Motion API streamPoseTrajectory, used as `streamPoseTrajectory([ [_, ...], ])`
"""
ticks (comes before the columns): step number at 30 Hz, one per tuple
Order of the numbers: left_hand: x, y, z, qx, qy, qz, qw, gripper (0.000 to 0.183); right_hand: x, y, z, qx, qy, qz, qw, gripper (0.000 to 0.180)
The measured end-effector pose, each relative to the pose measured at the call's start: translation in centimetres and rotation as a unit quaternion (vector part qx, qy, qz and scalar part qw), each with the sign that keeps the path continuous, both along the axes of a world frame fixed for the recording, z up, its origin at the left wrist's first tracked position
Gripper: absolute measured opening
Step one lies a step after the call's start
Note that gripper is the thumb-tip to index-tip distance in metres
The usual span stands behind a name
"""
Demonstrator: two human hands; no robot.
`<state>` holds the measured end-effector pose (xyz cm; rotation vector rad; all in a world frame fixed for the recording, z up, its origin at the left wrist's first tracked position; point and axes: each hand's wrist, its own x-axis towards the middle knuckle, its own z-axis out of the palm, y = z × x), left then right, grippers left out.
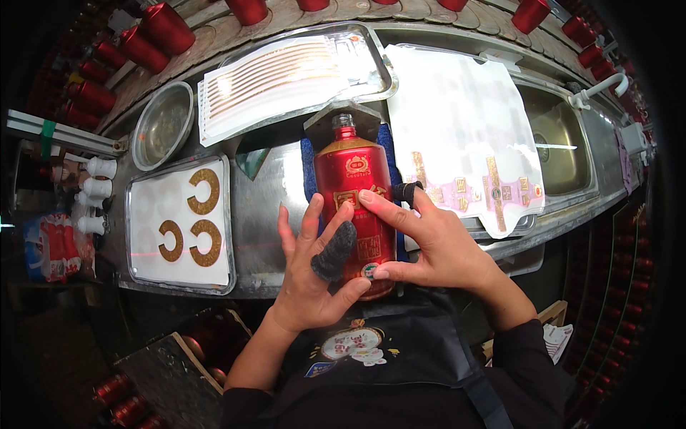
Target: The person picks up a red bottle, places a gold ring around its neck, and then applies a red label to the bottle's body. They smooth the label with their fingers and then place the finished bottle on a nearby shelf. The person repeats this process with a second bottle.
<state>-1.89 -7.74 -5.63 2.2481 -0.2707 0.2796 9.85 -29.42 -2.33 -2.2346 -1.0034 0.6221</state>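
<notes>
A glossy red bottle [335, 158] with gold decals lies before me, its clear glass neck pointing away. The neck rests in a notched metal support [320, 127], and blue cloth [308, 171] shows on both sides. My left hand [303, 284] is spread over the bottle's left side, its thumb near a small round green-and-white decal [369, 270]. A dark grey finger cot [333, 253] covers one of its fingers. On the right, my right hand [450, 241] touches a gold character with the index fingertip, its thumb beside the round decal. A black band [407, 192] wraps another finger.
A tray at left holds a sheet with gold C-shaped decals [204, 244]. Beyond are a metal bowl [163, 126] and a sheet of gold strips [273, 75]. At right, a decal sheet [461, 118] lies beside a sink [563, 145]. Red bottles [167, 27] line the far conveyor.
</notes>
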Motion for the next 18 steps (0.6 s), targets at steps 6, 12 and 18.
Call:
streamPoseTrajectory([
  [6, -0.02, -0.01, -0.10, 0.005, -0.002, 0.001, 1.000, 0.077, -0.02, 0.09, -0.43, 0.042, -0.019, 0.006, 0.999, 0.084],
  [12, 0.30, 0.15, 0.05, 0.008, -0.014, 0.001, 1.000, 0.079, 0.18, 0.03, -0.27, 0.045, -0.014, 0.001, 0.999, 0.088],
  [18, 0.82, 0.18, -0.05, 0.017, -0.018, 0.004, 1.000, 0.081, 0.49, 0.15, -0.48, 0.008, -0.019, -0.004, 1.000, 0.097],
])
